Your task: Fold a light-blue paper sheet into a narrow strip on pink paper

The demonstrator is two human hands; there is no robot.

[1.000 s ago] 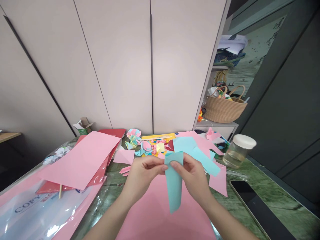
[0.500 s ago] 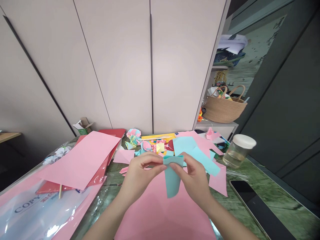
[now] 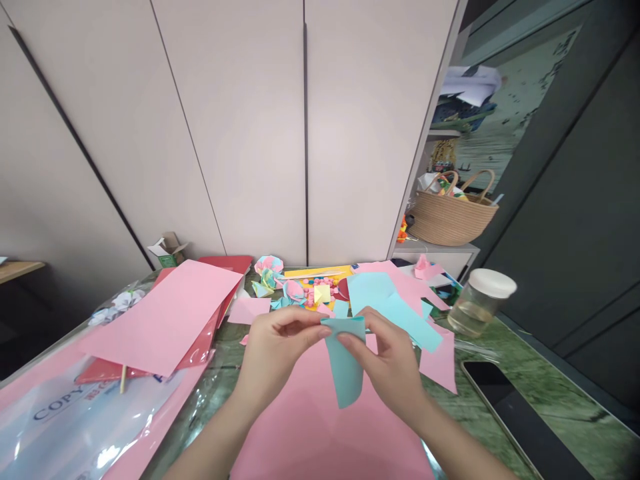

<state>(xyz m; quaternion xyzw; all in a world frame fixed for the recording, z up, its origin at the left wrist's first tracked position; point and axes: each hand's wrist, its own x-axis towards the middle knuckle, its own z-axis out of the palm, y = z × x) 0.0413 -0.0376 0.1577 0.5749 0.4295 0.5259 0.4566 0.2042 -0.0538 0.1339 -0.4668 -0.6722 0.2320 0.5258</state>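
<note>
Between my two hands hangs a folded strip of blue-green paper [image 3: 347,370], narrowing slightly toward its lower end. My left hand [image 3: 280,347] pinches its upper left corner between thumb and fingers. At the upper right edge my right hand [image 3: 387,350] grips it, the thumb lying across the front face and the fingers behind. The strip's top edge looks pressed nearly flat. Below it lies a large pink sheet [image 3: 325,433] on the green table. Light blue paper pieces [image 3: 373,291] and paper flowers [image 3: 270,273] lie beyond my hands.
Pink sheets [image 3: 170,320] and a plastic paper packet [image 3: 90,427] cover the left side. On the right are a phone [image 3: 520,417] and a white-lidded jar [image 3: 480,303]. Small pink beads [image 3: 327,293] lie at the back, before tall cabinet doors [image 3: 250,133]. A woven basket [image 3: 453,217] stands on a shelf.
The strip's top, which bulged open in a loop, is now flattened. Its lower end hangs slightly lower and further right. Both hands keep their hold; the view has shifted slightly.
</note>
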